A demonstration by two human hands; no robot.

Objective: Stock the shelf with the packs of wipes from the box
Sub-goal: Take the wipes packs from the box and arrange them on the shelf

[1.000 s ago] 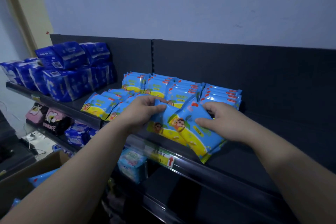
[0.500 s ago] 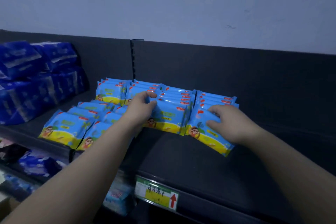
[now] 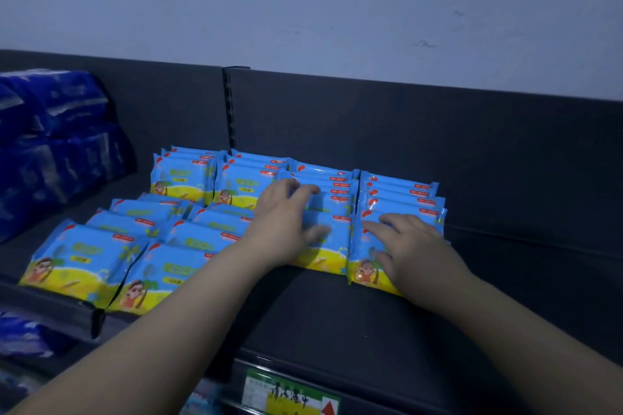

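The two shiny blue-and-yellow packs now stand straight, pushed back against their rows. The right hand lies flat on the right pack, fingers spread. The left hand stretches loose fingers over the row tops, thumb on the left pack. The smooth dark shelf lies bare up to its front edge.

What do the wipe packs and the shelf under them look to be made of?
Wipe packs: thin plastic film, glossy and printed, going by the sheen and sealed edges. Shelf: probably painted metal, dark and matt, judging by the slotted upright behind; dim light leaves it open.
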